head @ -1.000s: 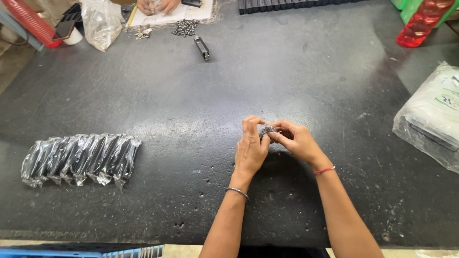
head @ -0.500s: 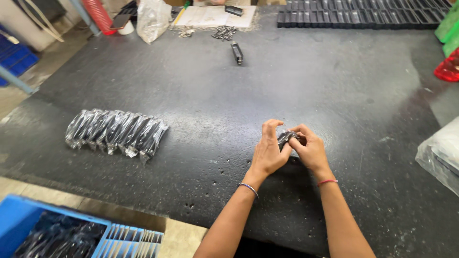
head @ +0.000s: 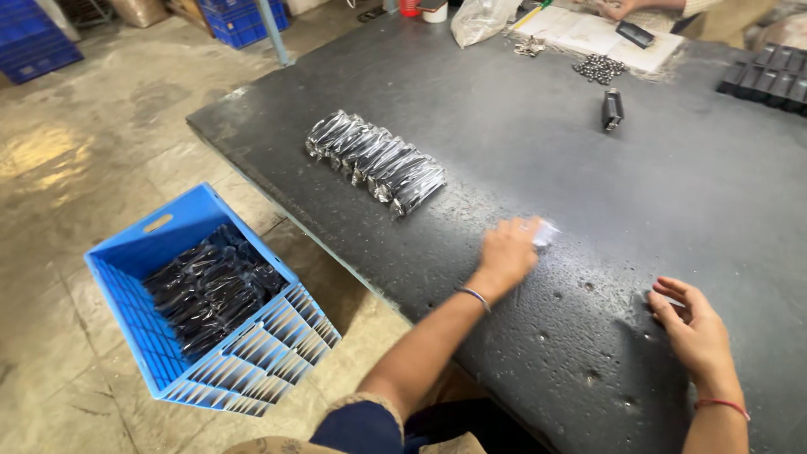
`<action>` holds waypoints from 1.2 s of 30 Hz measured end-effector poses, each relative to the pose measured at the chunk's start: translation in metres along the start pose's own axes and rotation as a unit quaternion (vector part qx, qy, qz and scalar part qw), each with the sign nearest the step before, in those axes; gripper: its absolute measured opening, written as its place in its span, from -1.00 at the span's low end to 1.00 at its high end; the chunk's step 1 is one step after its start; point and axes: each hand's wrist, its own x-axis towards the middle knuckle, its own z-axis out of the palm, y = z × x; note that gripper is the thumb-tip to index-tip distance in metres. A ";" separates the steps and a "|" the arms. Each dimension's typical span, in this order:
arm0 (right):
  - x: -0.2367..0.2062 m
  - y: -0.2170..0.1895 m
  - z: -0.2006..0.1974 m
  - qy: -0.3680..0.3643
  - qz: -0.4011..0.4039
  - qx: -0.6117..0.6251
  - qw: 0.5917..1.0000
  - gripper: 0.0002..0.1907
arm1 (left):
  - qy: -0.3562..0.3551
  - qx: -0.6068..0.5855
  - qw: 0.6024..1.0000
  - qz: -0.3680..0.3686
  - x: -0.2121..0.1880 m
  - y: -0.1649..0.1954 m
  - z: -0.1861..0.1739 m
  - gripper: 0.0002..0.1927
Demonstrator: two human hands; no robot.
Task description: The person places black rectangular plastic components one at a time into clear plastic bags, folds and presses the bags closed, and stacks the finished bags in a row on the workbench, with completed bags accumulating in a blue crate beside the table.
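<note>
My left hand point(head: 507, 250) is closed around a small packet in clear plastic point(head: 545, 233), which sticks out past my fingers just above the dark table point(head: 672, 193). It is a short way right of a row of several black plastic-wrapped packets point(head: 374, 160) lying side by side. My right hand point(head: 689, 324) rests on the table to the right, fingers loosely spread and holding nothing.
A blue crate point(head: 206, 303) with many black packets stands on the floor left of the table edge. A single black part point(head: 612, 109), small metal pieces point(head: 598, 67), a clear bag point(head: 481, 18) and another person's hand point(head: 626, 7) are at the far side.
My hands were together over a small item; now they are apart. The left hand has carried the wrapped packet left toward the row, and my view has swung left to show the crate.
</note>
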 end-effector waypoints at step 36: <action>0.021 0.055 -0.002 -0.029 -0.008 -0.128 0.991 -0.64 | 0.068 0.168 0.979 -0.095 0.053 -0.217 -0.082 -0.49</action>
